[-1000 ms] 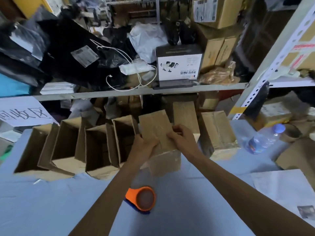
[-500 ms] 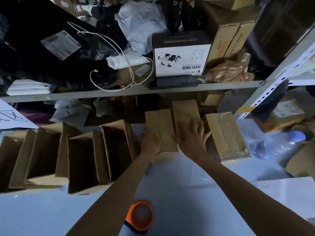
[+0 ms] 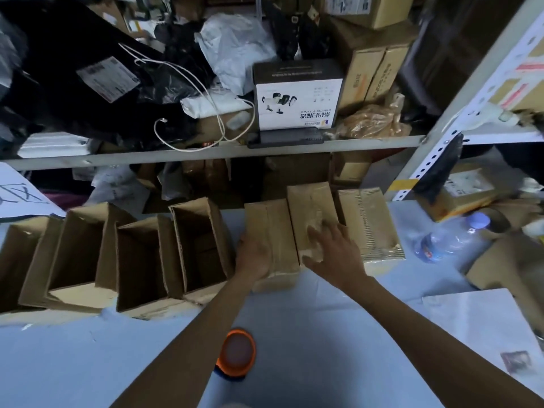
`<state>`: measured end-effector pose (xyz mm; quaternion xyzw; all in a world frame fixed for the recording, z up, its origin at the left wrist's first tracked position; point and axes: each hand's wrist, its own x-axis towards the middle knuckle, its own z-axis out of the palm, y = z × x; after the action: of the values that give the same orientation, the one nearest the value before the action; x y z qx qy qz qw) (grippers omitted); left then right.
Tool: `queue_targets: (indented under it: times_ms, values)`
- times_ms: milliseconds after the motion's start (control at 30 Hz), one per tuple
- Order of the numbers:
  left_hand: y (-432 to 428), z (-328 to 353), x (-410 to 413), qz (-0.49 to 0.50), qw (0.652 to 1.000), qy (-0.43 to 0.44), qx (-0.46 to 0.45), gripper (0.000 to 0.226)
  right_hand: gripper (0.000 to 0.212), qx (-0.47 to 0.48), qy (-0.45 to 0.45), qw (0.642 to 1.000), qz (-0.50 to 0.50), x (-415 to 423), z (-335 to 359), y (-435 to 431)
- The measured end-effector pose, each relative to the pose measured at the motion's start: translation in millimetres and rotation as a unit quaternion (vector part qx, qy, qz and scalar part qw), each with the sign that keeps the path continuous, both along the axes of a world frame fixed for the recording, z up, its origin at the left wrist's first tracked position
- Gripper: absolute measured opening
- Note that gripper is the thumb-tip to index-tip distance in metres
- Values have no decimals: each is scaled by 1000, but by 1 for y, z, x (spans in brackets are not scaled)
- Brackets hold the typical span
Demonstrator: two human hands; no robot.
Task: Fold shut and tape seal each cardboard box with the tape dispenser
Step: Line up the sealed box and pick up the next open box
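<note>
Left hand (image 3: pixel 255 254): lies flat, fingers spread, on the top of the closed box (image 3: pixel 272 231); it presses rather than grasps, nothing clasped.
Right hand (image 3: pixel 331 251): hovers with fingers splayed over the near end of the second box (image 3: pixel 312 213); whether it touches the cardboard cannot be told; it holds nothing.
Closed box: stands on the table (image 3: pixel 309 334), flaps folded shut with a seam down the middle; whether the seam carries tape cannot be told.
Second box: just right of the closed box, touching it, top shut.
Third box (image 3: pixel 368 225): right of the second, glossy tape over its top.
Open boxes (image 3: pixel 138 254): a row to the left of the closed box, flaps up, insides dark.
Tape dispenser (image 3: pixel 237 353): orange, lying on the table near the person, between the two forearms, well apart from both hands.
Bottle (image 3: pixel 447 240): clear plastic, blue cap, lying at the right of the table.
Shelf (image 3: pixel 206 153): behind the boxes, crowded with cartons, bags and a white cable.
</note>
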<state>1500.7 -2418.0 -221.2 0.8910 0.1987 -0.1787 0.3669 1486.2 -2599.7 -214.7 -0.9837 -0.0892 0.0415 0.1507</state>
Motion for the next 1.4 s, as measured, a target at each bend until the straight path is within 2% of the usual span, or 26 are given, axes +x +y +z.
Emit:
queue_targets:
  times_ms: [67,200,233,300,467,600,667,767,867,967,1033,1100,1167,1267,1400]
  values:
    - [0,-1,-7,12,1000,-9,-4,49,72,-20,5,1000,20,-7,6,-1]
    - [2,-9,-15,36,998,-50,18,17,98,-101,81,987,96,-1,16,-8]
    - [2,-9,-16,36,998,-56,22,18,97,-139,68,981,117,0,14,-9]
    - [0,-9,-16,28,997,-65,36,20,81,-186,33,973,133,2,9,-10]
    - [-5,-13,-7,13,998,-63,26,17,65,-207,26,970,128,-1,11,-16]
    - [-14,-21,-2,-2,999,-51,-8,32,58,-222,19,968,112,-16,9,-27]
    - [-16,-16,-4,-16,998,-58,-11,34,56,-208,12,972,105,-23,9,-29]
    - [-9,-1,-12,-45,996,-76,17,23,54,-187,-2,977,101,-27,9,-27]
    - [5,10,-26,-76,986,-144,47,19,56,-180,4,979,91,-28,10,-18]
    - [25,28,-41,-89,971,-213,59,27,57,-180,11,981,69,-28,14,-9]
    - [45,35,-45,-50,959,-253,121,34,63,-185,35,981,55,-29,17,-4]
    - [69,35,-47,-15,947,-239,216,40,68,-186,64,980,45,-31,22,1]
    - [90,37,-53,27,961,-182,207,46,65,-169,61,983,32,-36,27,9]
    - [103,36,-61,1,968,-161,190,51,53,-81,16,996,29,-48,30,33]
    - [104,34,-65,27,971,-158,175,66,42,93,41,993,51,-62,34,87]
